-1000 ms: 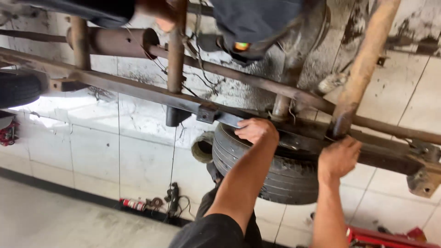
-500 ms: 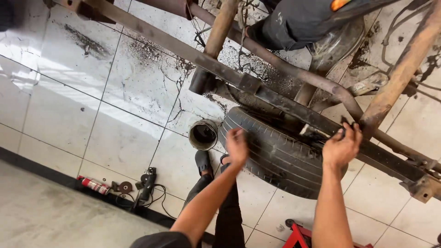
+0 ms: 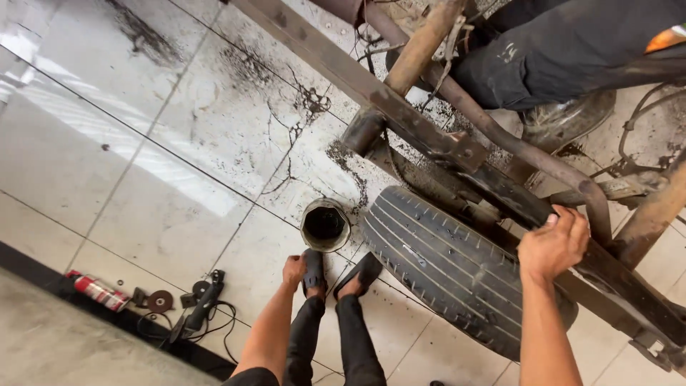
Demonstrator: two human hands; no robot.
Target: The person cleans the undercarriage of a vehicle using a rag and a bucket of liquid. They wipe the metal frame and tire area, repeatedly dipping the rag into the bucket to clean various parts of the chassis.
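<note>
your one head camera looks steeply down from standing height past your arms to the tiled floor point(image 3: 179, 179), close above the rusty frame point(image 3: 400, 121).

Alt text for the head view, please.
The person's right hand grips a rusty metal frame above a black tyre on a stained tiled floor. The left hand hangs by the sandalled feet, near an open metal can.

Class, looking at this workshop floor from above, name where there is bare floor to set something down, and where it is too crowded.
Free: the wide tiled floor left of the rusty frame rail, above the angle grinder and spray can. Crowded: around the tyre, open tin, the left hand and the right hand on the frame.
</note>
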